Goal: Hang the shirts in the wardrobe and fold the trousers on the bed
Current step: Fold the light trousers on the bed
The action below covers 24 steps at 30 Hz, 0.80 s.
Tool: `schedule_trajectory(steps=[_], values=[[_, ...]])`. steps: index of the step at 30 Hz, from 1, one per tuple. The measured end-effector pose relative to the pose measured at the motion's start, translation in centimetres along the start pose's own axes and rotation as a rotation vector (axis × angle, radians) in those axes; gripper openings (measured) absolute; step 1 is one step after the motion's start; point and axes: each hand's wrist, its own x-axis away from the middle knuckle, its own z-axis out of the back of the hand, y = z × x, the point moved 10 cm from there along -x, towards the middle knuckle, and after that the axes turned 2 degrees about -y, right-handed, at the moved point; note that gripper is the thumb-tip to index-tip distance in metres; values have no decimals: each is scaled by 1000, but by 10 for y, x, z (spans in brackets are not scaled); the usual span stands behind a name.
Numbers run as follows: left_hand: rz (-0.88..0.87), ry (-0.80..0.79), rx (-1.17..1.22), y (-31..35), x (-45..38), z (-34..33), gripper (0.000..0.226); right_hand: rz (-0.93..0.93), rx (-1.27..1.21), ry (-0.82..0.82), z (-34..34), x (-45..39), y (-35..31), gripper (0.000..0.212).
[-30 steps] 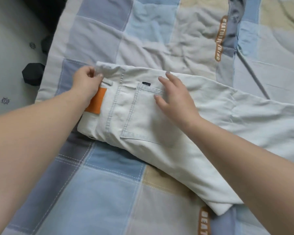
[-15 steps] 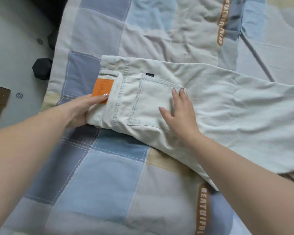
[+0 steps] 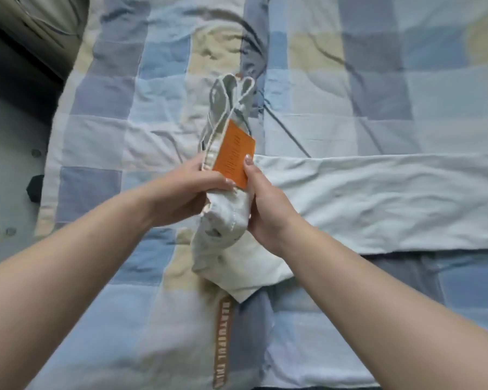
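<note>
Pale cream trousers (image 3: 378, 198) lie across the patchwork bed, legs stretched out to the right. Their waist end is lifted up off the bed and stands on edge in the middle of the view, with an orange patch (image 3: 233, 154) on the waistband facing me. My left hand (image 3: 186, 190) grips the waistband from the left. My right hand (image 3: 265, 204) grips it from the right, thumb on the orange patch. No shirts or wardrobe are in view.
The bed is covered by a blue, grey and beige checked quilt (image 3: 102, 291) with brown lettering. The bed's left edge meets a pale floor (image 3: 9, 170) with a small dark object (image 3: 34, 188) on it. Dark furniture stands at the top left.
The waist end lay flat under my pressing hands before; now both hands have taken hold of it and raised it on edge. The view has swung so the legs run to the right.
</note>
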Motion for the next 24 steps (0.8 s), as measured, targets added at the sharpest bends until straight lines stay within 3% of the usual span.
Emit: schedule_trajectory(steps=[7,12,18,24], values=[[24,-63,-74,-3,-99,-180,28,54,-85,161,163,72,-90,46],[4,-111,-158,0,-158,-302,46,87,-44,247,278,115,-139,49],[-25,-175,-201,-2,-223,-449,24,99,-109,302,414,173,-180,44],[-126,-148,-304,-3,-272,-560,38,91,-163,408,530,218,-202,47]])
